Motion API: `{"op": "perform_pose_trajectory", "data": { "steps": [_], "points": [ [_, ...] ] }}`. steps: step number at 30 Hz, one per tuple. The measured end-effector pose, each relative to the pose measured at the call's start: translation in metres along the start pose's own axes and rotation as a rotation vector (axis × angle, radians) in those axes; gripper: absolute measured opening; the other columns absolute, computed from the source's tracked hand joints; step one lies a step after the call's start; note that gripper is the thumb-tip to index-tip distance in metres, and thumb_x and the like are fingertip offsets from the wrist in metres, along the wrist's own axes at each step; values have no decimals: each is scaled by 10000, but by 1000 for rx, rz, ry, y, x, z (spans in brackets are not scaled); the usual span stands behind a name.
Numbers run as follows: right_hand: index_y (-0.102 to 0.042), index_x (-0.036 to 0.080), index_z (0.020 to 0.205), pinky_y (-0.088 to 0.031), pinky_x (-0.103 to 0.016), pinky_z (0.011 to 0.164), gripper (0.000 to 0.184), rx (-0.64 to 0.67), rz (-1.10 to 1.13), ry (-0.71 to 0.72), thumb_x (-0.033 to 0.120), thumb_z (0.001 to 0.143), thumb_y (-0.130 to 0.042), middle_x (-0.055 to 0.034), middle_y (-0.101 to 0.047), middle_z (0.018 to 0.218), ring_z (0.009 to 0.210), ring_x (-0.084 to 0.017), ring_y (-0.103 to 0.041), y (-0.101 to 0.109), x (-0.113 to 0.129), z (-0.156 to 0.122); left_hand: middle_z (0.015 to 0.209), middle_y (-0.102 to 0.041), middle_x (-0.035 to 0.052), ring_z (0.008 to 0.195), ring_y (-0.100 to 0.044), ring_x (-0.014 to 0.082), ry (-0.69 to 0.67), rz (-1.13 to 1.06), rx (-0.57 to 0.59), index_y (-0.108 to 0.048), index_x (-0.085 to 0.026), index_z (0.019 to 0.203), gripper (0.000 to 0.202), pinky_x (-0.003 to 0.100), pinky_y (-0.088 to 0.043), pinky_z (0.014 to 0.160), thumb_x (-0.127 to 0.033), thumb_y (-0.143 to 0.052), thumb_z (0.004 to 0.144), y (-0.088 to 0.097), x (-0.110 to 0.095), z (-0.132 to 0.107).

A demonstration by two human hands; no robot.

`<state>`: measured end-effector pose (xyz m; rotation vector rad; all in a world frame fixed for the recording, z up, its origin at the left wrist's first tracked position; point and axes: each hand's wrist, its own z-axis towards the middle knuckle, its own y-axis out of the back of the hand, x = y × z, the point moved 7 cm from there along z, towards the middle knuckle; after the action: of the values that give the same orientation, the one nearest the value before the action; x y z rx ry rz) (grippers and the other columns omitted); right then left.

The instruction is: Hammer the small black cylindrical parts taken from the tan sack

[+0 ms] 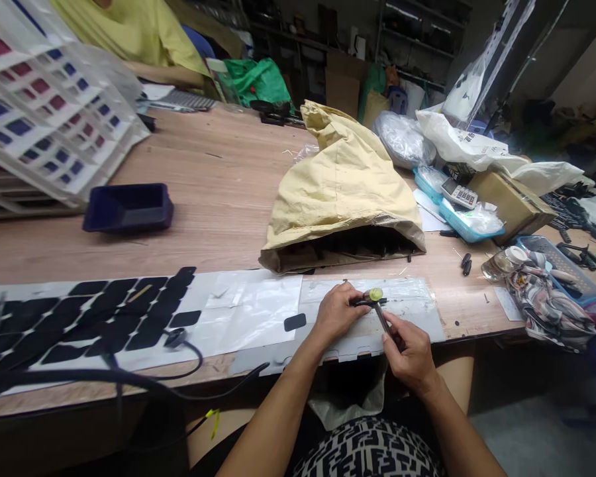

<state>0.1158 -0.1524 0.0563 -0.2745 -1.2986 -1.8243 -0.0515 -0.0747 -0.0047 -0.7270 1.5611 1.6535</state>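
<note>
My right hand [411,350] is wrapped round the handle of a small hammer [382,318]. Its round yellow-green face [376,294] is over a small black part [362,303]; I cannot tell whether they touch. The fingers of my left hand [338,308] pinch that black part, whose exact kind is too small to make out. Both hands are above a grey-white board [417,318] at the table's front edge. Just behind them a yellow cloth bag [347,185] lies with its dark mouth facing me and black pieces inside.
Black rounded pads [114,305] cover a white sheet at left, with cables [153,384] across the front. A dark blue bin [128,207] and white crate [54,112] stand behind. Blue baskets [477,225], a glass jar [501,264] and crumpled cloth [546,305] are right. Another person [139,33] sits opposite.
</note>
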Motion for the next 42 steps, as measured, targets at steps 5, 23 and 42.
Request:
{"op": "perform_pose_trajectory", "data": {
  "steps": [5, 23, 42],
  "points": [
    [-695, 186, 1276, -609, -347, 761, 424, 19, -28, 10, 154, 878, -552, -103, -777, 990, 786, -225, -729, -5, -2, -1, 805, -619, 17, 881, -572, 209, -10, -11, 16, -773, -238, 838, 86, 340, -438, 806, -212, -718, 776, 0, -2, 0],
    [-699, 151, 1248, -445, -231, 498, 397, -102, 188, -291, 278, 883, -606, 1, -600, 732, 536, -109, -502, 11, -53, 1, 809, -652, 22, 887, -582, 223, -29, 5, 3, -777, -238, 842, 99, 355, -448, 815, -255, -752, 748, -1, 1, 0],
    [-683, 112, 1240, -444, -236, 528, 420, -105, 191, -398, 313, 882, -596, 6, -556, 716, 570, -121, -493, 2, -76, 5, 1409, -569, 59, 1389, -394, 376, -328, -57, 421, -794, -320, 920, 378, 540, -309, 1168, -464, -907, 589, -7, -37, -76]
  ]
}}
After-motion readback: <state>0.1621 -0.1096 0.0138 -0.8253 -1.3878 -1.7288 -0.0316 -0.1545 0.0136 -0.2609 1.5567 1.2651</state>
